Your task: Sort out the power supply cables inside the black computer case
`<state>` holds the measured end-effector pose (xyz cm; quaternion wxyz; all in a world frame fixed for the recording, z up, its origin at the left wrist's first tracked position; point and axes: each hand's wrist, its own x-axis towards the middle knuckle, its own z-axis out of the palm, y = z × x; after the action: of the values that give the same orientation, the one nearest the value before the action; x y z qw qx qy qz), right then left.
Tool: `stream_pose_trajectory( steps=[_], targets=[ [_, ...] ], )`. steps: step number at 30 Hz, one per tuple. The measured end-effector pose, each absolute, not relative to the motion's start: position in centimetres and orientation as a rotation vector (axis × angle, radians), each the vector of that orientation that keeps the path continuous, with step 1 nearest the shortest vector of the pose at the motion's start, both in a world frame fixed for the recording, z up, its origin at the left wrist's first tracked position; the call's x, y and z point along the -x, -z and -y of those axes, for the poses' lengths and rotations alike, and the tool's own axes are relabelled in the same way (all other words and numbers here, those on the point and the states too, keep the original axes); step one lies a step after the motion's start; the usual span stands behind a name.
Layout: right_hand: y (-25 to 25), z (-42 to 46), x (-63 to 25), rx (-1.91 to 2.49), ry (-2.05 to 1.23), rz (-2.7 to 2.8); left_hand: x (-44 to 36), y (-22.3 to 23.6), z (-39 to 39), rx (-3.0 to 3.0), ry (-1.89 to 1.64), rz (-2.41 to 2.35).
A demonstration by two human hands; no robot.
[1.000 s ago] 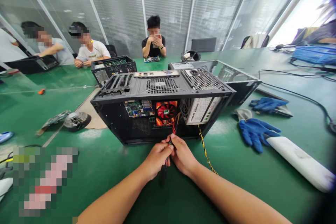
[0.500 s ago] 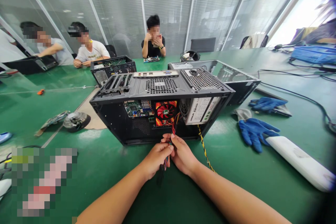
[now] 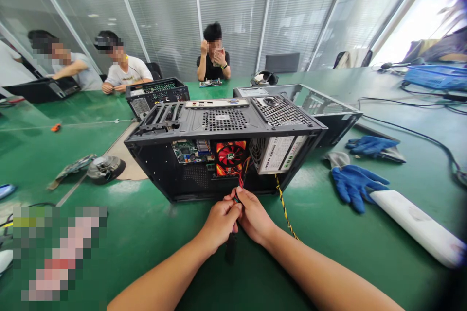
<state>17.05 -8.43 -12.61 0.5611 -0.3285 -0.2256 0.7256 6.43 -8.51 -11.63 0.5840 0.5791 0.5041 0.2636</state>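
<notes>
A bundle of coloured cables point(image 3: 241, 178) runs out of an open black computer case point(image 3: 160, 175) toward me. My left hand point(image 3: 221, 218) and my right hand point(image 3: 254, 216) meet in front of the case, both closed around this bundle. A black connector end point(image 3: 231, 248) hangs below my fingers. Inside the case sit a red-and-orange cooling fan point(image 3: 231, 155), a green circuit board point(image 3: 188, 151) and a labelled power supply point(image 3: 282, 153). From the power supply a yellow-and-black twisted cable point(image 3: 282, 204) drops to the table, passing behind my right forearm.
Blue work gloves point(image 3: 355, 184) and a long white object point(image 3: 416, 226) lie to the right. A second case point(image 3: 339, 121) stands behind. At left are a round metal part point(image 3: 105, 169) and cardboard point(image 3: 127, 167). Several people sit across the green table point(image 3: 146, 233).
The black connector end hangs slightly lower and farther right. My left hand has shifted a little, still on the cables. A person across the table has raised one hand.
</notes>
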Motion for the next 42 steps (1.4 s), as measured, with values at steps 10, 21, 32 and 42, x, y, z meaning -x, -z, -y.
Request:
stream_pose_trajectory(
  steps=[10, 21, 32, 42],
  targets=[
    [12.6, 8.5, -17.3, 0.715, -1.731, 0.484, -6.0, 10.6, 8.6, -1.084, -0.644, -0.985],
    [12.9, 8.3, -17.1, 0.721, -1.718, 0.509, -6.1, 11.9, 8.1, -1.321, -0.652, -1.131],
    [12.7, 8.3, -17.2, 0.755, -1.691, 0.491, -6.2, 11.7, 8.2, -1.212, -0.648, -1.035],
    [12.2, 8.3, -17.5, 0.756, -1.691, 0.489, -5.6, 11.0, 7.7, -1.080, -0.613, -0.859]
  ],
)
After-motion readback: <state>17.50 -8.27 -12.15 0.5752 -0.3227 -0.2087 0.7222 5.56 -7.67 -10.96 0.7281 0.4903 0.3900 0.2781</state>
